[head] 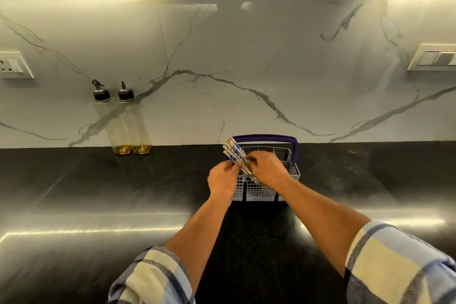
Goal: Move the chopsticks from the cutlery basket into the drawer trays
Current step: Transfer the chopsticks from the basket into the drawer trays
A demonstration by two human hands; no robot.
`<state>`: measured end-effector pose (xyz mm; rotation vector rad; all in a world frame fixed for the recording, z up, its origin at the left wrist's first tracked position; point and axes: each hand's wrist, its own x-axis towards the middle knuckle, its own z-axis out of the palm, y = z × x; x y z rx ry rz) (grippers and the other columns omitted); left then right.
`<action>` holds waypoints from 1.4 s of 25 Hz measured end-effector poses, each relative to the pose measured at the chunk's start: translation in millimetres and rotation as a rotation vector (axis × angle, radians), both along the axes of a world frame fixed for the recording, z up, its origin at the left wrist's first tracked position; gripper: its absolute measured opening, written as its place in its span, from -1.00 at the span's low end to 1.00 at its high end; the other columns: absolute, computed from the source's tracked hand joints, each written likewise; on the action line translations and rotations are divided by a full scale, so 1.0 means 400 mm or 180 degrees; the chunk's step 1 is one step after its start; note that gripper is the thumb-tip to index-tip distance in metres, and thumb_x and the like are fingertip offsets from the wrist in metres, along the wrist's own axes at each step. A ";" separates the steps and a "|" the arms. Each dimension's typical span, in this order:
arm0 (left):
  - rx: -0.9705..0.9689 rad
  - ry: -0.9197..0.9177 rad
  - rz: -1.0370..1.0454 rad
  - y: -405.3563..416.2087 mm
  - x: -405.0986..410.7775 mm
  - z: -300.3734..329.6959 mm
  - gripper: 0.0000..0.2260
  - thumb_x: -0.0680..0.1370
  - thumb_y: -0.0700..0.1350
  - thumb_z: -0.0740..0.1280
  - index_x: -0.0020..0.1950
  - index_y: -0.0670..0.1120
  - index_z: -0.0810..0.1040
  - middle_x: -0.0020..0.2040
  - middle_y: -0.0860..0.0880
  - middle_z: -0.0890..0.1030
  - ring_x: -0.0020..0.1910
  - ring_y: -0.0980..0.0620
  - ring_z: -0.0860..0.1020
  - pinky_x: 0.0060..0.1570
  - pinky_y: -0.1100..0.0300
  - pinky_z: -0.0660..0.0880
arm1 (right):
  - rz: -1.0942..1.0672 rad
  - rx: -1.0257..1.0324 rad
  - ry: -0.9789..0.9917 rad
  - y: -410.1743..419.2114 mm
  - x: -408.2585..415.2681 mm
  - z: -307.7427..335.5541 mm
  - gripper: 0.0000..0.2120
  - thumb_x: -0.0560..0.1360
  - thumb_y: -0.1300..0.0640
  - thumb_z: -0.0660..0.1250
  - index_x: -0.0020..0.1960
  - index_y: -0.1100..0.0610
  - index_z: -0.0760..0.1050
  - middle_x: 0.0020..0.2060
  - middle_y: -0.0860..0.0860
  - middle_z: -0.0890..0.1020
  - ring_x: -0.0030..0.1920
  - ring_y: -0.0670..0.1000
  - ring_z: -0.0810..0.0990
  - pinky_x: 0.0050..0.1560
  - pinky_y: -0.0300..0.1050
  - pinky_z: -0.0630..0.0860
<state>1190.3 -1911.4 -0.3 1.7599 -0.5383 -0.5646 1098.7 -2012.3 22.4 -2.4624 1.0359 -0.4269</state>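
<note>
black counter [98, 192], marble wall [246, 57]; both hands' fingers [230, 168] pinch chopsticks [234, 152] over grey basket [256, 191].

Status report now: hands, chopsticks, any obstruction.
Left hand and right hand both gripping the chopsticks. Bundle tilted, lower ends in the cutlery basket. Drawer trays not in view. Nothing blocking.

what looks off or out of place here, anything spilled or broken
Nothing spilled or broken shows. The chopsticks lean left out of the cutlery basket rather than standing upright, but only because the left hand and right hand are gripping them. A small speck sits on the counter to the right.
</note>
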 end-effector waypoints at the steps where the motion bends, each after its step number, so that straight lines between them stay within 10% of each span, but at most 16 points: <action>1: -0.0030 -0.0005 0.0018 -0.003 -0.001 0.000 -0.89 0.51 0.08 0.39 -0.12 0.09 0.66 -0.17 0.07 0.69 -0.12 0.05 0.65 -0.04 0.05 0.61 | 0.0035 0.0010 0.0008 -0.002 0.006 -0.007 -0.83 0.61 0.08 0.25 0.08 0.07 0.60 -0.13 0.02 0.65 -0.23 -0.04 0.60 -0.18 -0.06 0.61; 20: -0.0556 0.0345 0.0086 -0.021 -0.002 -0.006 -0.84 0.58 -0.05 0.34 -0.18 0.15 0.60 -0.08 -0.03 0.70 -0.03 -0.02 0.67 0.09 -0.10 0.59 | 0.0225 0.0089 -0.0249 -0.021 0.014 -0.012 -0.86 0.57 0.06 0.33 0.07 0.03 0.64 -0.22 -0.08 0.65 -0.27 -0.11 0.62 -0.27 -0.23 0.52; 35: -0.0718 -0.0445 0.0109 0.013 0.032 0.068 -0.91 0.58 -0.01 0.35 -0.06 0.07 0.64 -0.21 0.05 0.69 -0.21 0.05 0.68 -0.12 -0.02 0.66 | 0.0172 -0.0140 -0.0670 0.009 0.023 0.048 -0.85 0.57 0.02 0.35 0.04 0.01 0.67 -0.27 -0.08 0.66 -0.33 -0.15 0.58 -0.30 -0.24 0.47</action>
